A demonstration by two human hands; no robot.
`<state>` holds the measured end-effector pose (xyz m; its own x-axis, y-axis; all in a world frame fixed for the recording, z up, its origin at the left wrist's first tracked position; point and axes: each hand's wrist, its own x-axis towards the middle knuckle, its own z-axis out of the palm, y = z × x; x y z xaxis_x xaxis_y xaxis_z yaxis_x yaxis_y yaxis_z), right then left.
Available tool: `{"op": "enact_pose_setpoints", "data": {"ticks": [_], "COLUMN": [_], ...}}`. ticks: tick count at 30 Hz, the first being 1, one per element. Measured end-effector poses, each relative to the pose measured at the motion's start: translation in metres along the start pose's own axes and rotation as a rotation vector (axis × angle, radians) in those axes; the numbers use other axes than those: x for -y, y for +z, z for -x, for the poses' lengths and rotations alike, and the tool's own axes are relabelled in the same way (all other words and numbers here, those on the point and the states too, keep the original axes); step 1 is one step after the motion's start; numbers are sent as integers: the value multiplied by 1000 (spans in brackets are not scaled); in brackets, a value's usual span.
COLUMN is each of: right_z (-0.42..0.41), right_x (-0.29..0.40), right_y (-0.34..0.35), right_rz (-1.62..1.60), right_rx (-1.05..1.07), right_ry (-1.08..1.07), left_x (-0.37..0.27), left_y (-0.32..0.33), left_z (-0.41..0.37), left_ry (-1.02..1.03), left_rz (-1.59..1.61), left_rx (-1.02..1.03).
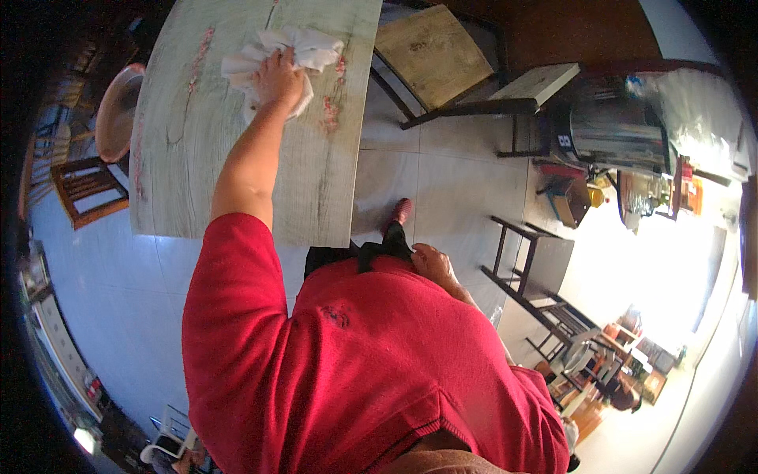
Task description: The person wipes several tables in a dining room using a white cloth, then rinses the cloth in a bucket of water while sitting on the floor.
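My left hand (279,77) rests on a crumpled white cloth (317,48), its fingers pressed into the folds. Beneath the cloth is a pale, wood-grain tabletop (249,178) with dark streaks and reddish patches. My right hand (433,263) is low beside my waist, its fingers bent against dark clothing (385,249); whether they grip it cannot be seen. One reddish shoe (402,210) shows on the floor past my waist.
Square-seated stools (435,56) stand right of the table. A round-edged pinkish object (118,112) and a wooden chair (89,189) are at its left. Dark-framed stools (536,266) stand farther right, near a black bin (616,133) with clear plastic. Other people are partly visible at lower left and lower right.
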<state>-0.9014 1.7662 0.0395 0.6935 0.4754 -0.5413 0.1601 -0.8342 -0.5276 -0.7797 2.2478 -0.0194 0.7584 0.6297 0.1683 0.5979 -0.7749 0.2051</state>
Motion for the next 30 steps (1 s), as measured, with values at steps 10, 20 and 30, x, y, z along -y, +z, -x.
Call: {"op": "enact_pose_setpoints", "data": {"ticks": [10, 20, 30], "right_z": [-74, -170, -230], "right_x": [2, 27, 181], "right_y": [-112, -127, -87], "right_rz": [289, 289, 374], "right_rx": [236, 113, 26], "right_ry": [-389, -713, -925], "left_x": [-81, -61, -70], "left_y": [-47, -48, -58], "left_z": [134, 241, 235], "left_ry": [88, -501, -569], "left_rz": [213, -23, 169], "left_rx": [-17, -80, -77]}}
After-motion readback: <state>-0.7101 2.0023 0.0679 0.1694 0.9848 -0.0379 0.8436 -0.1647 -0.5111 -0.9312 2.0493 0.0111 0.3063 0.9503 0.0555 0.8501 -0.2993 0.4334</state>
